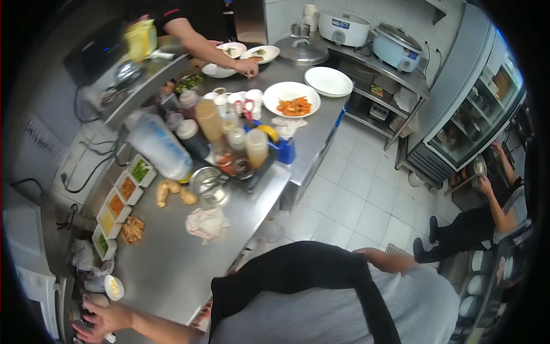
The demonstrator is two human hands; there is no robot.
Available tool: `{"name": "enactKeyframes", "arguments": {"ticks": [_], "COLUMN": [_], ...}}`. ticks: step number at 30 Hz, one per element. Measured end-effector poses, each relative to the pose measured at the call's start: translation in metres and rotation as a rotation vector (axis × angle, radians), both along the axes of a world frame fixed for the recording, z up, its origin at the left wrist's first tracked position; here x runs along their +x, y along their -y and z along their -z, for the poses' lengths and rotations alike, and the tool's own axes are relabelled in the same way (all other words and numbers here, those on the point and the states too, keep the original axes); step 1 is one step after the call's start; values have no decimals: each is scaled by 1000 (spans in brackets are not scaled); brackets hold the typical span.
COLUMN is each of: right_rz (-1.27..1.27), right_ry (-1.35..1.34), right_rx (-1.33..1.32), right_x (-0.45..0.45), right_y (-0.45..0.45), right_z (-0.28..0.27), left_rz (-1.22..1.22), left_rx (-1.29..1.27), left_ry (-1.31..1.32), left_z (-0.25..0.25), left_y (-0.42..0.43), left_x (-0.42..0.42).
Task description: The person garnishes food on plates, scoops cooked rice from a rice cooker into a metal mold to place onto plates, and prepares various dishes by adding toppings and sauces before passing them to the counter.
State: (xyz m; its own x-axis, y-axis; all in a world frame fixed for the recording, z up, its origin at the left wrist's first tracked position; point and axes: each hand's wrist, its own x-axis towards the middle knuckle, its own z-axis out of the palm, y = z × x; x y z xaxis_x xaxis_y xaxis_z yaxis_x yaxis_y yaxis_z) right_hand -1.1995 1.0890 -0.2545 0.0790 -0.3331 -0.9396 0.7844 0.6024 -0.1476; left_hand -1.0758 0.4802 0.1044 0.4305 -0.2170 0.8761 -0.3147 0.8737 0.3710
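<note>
The left hand [102, 320] has its fingers spread wide, just beside a small round white bowl [108, 290] on the shiny metal table [172, 264]. I can't tell about the right hand's fingers. White square tubs [123, 215], light-brown knobbly roots [162, 196], a crumpled white cloth [207, 223] and tall plastic bottles [209, 121] crowd farther along.

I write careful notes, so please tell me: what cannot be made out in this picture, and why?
Head view:
Right hand: hidden, probably behind the black cloth apron and grey shirt.
What lies beneath the bare left hand: covered by the hand and the dark corner.
Dark handwriting-like marks at far left: blurred, too small to read.
Black-sleeved person: head cut off by the top edge.
</note>
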Motion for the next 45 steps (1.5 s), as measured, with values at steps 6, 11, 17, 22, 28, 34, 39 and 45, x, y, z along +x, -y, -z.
{"name": "enactKeyframes", "arguments": {"ticks": [6, 11, 17, 22, 28, 34, 39, 45], "right_rz": [87, 211, 324, 380, 346, -10, 80, 33], "right_ry": [-81, -174, -317, -405, -540, -1081, -1773, -2269], "right_rx": [-15, -29, -33, -10, -5, 23, 448, 862], "right_x": [-42, -86, -181, -284, -419, -592, -789, -1122], "right_y": [-114, -177, -231, -277, -338, -410, -495, -669], "right_z": [5, 9, 18, 15, -34, -156, -349, -420], "left_rz": [761, 1343, 1687, 1870, 1904, 1840, 1711, 1471], "left_rx": [-126, -2, 66, 20, 15, -43, 45, 200], "left_ry": [154, 680, 1182, 1114, 1122, 1059, 1065, 1004], "left_z": [6, 74, 147, 162, 114, 103, 108, 90], "left_y": [-205, -378, -487, -542, -596, -659, -705, -777], "left_x": [-194, -326, -440, -570, -740, -861, -946, -1030]}}
